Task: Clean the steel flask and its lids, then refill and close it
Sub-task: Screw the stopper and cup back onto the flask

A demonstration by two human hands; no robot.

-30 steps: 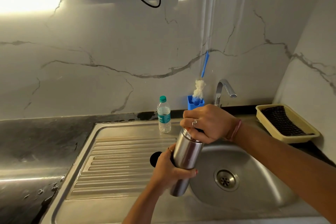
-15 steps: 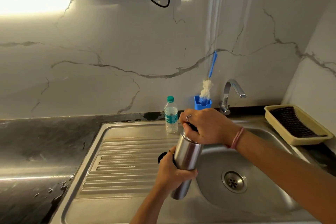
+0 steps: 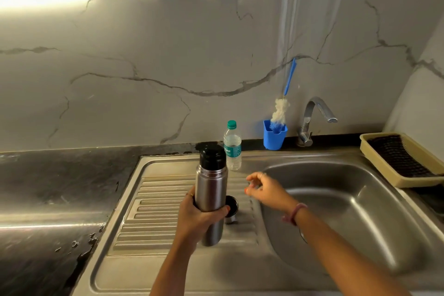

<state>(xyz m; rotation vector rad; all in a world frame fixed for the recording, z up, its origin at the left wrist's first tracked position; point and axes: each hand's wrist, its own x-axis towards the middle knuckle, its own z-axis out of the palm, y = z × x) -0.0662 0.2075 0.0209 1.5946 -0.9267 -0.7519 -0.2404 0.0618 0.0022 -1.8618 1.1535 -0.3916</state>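
Note:
The steel flask [image 3: 211, 190] stands upright over the ribbed drainboard [image 3: 158, 199], with a black inner lid [image 3: 212, 156] on its neck. My left hand [image 3: 199, 218] grips the flask's lower body. My right hand [image 3: 264, 190] hovers just right of the flask, fingers loosely spread and holding nothing. A steel outer cap [image 3: 231, 208] with a dark inside lies on the drainboard behind the flask. A small plastic water bottle [image 3: 232, 146] with a green cap stands at the back of the drainboard.
The sink bowl [image 3: 348, 211] lies to the right under the tap [image 3: 317, 113]. A blue cup [image 3: 274, 137] holds a bottle brush [image 3: 281, 108] against the wall. A beige tray [image 3: 403, 161] with a dark mat sits far right. Dark wet counter [image 3: 60, 187] spreads left.
My right hand has let go of the black lid and drawn away to the right. The flask has gone from tilted to upright, moved left over the drainboard.

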